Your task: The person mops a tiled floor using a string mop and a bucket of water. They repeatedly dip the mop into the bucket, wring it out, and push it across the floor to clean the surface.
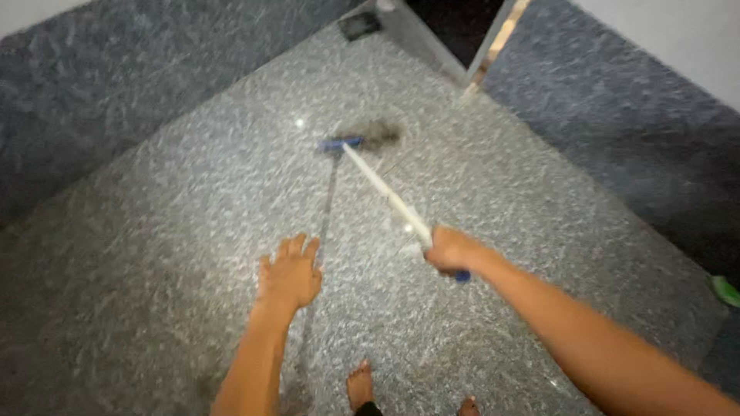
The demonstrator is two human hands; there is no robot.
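Observation:
My right hand (451,252) grips the near end of a broom's white handle (385,192), which has a blue tip below my fist. The handle slants up and left to a blue head with dark bristles (362,139) resting on the speckled grey floor (193,192). My left hand (290,272) hovers over the floor with fingers spread, holding nothing, a short way left of the handle. My bare feet (360,385) show at the bottom edge.
Dark blue-grey walls (116,62) rise at the left and right of the floor. A dark doorway with a pale frame (462,31) stands at the top. A small dark floor drain (359,25) lies near it. A green object (724,290) sits at the right edge.

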